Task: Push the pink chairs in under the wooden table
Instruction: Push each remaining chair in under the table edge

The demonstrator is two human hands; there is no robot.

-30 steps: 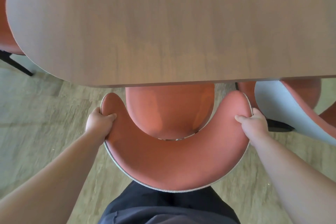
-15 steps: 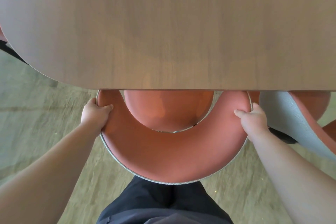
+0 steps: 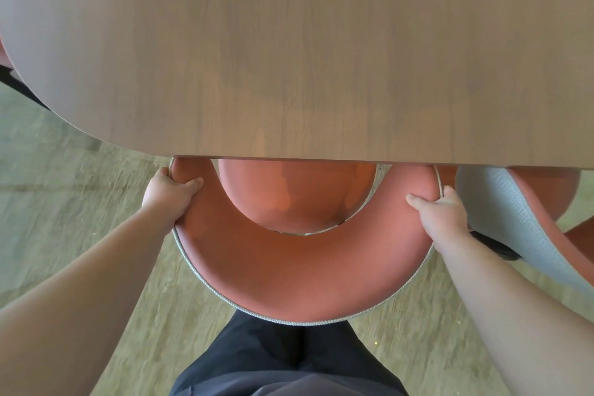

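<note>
Seen from above: one wooden table [image 3: 289, 51], two hands, and parts of three pink chairs. Nearest chair [image 3: 299, 273] dead centre, directly in front of a person in dark trousers [image 3: 289, 363]. Curved, horseshoe-shaped backrest in salmon-pink fabric, edged along the outside with pale grey woven trim. Round pink seat [image 3: 295, 196] partly tucked beneath the table's near edge, its far half hidden by the tabletop. Both tips of the backrest level with that edge, apparently just meeting it.

Left hand [image 3: 168, 196] wrapped around the left end of the backrest, thumb lying across the pink inner face, fingers curled out of sight behind the grey rim. Right hand [image 3: 440, 214] clamped likewise on the right end, thumb pointing inward over the fabric, fingers hidden on the outer side. Both forearms bare, reaching forward from the lower corners.

Second chair [image 3: 501, 219] just to the right, grey-backed with pink lining, angled and close beside the right hand, also partly under the table; a black base part [image 3: 495, 246] showing beneath it. Third chair [image 3: 2, 56] only a sliver of pink at the far left edge, behind the table's rounded corner, with a dark leg [image 3: 22, 88] below. Tabletop brown, straight-grained, faintly glossy. Pale wood-look floor [image 3: 64, 202] beneath everything.
</note>
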